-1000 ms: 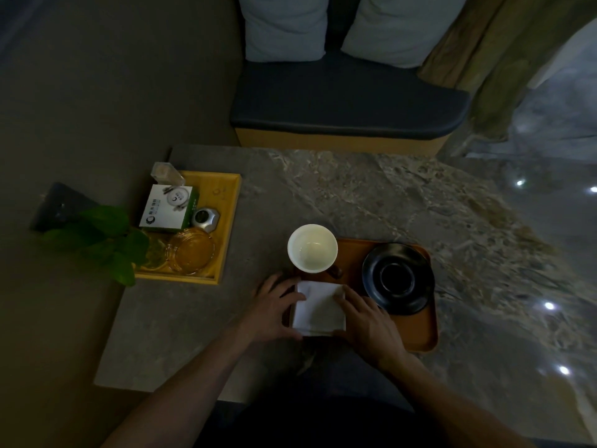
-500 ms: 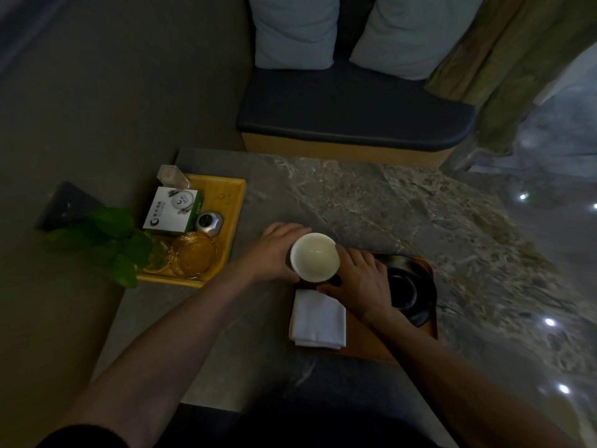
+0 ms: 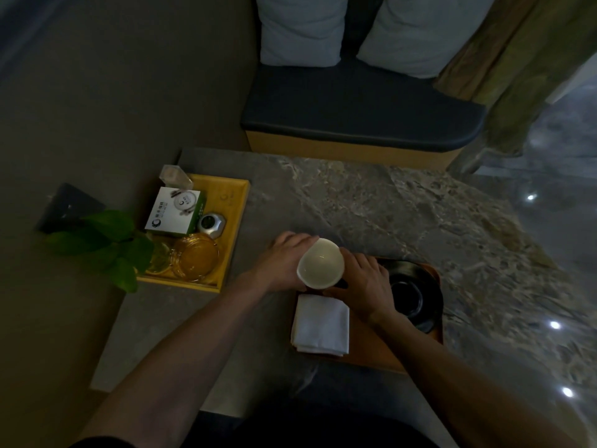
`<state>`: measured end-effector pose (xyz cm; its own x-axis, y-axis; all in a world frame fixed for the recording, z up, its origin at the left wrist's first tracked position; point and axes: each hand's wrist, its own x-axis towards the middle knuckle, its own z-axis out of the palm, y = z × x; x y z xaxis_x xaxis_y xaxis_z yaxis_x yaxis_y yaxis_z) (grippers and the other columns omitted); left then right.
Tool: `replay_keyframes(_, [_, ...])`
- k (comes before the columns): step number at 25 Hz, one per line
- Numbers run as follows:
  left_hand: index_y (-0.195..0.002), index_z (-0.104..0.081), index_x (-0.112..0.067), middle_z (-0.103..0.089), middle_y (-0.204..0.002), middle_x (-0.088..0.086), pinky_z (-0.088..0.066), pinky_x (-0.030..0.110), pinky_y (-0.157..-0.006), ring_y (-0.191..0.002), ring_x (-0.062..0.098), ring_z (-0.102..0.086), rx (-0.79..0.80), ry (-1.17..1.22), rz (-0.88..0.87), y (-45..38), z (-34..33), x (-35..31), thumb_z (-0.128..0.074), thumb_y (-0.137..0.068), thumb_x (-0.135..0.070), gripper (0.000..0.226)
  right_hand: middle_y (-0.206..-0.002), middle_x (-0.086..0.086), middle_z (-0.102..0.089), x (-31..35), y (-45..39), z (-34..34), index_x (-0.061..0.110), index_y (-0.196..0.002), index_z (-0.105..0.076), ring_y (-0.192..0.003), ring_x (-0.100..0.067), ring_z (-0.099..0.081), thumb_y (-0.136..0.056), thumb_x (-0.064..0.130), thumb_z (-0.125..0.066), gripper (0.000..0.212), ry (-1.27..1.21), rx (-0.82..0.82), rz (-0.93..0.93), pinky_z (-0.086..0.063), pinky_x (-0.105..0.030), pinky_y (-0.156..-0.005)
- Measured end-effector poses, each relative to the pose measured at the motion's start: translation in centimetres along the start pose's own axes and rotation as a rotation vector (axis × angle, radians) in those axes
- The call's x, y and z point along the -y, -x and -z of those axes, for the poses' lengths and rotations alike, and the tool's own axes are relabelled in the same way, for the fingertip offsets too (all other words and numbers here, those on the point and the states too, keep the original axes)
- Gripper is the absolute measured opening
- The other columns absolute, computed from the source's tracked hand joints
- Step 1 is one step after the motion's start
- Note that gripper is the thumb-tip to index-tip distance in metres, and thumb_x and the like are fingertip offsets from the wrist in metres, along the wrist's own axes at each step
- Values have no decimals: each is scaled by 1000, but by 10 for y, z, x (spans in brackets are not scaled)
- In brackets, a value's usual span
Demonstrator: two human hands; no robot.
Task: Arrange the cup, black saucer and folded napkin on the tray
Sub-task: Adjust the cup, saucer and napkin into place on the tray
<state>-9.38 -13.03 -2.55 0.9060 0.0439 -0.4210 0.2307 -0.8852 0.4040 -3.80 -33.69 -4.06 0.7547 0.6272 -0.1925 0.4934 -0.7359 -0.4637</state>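
White cup (image 3: 320,267): clasped between left hand (image 3: 284,263) and right hand (image 3: 361,286), over the brown tray's (image 3: 381,354) far-left corner. Black saucer (image 3: 416,295): on tray, just right, nearest right hand. Folded napkin (image 3: 321,323): directly below cup.

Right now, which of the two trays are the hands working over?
The brown wooden tray on the right, holding the folded napkin and black saucer. The yellow tray at left sits untouched.

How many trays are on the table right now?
2: a yellow tray at the table's left edge holding small items, and a brown tray near the person, under the napkin and black saucer.
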Motion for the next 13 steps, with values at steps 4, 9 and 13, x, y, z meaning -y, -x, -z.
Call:
replay_keyframes(4, [-149,-18,-31,-28,-155,-3,-30,51,-114,-144,24,-16,-62,37,43,5,-15,-3,-83,-60,-56,113,-141,1,-48,-11,-4,6,35,-145,-27,-127,-22,-39,-70,72,-65,92,-1,67,48,-34,-46,-103])
replay_keyframes(9, [-145,-22,-31,-33,-150,-3,-29,46,-111,-141,21,-20,-172,77,65,10,-32,-12,-85,-57,-55,111,-144,3,-46,-19,-7,17,37,-146,-26,-130,-25,-37,-66,78,-59,96,10,121,62,-34,-46,-101])
replay_keyframes(13, [-148,-16,-33,-29,-153,-3,-23,50,-113,-143,23,-18,-156,52,79,12,-34,-12,-84,-55,-56,117,-139,6,-50,-23,-2,25,38,-142,-34,-126,-23,-40,-69,77,-54,85,-5,125,55,-35,-43,-99])
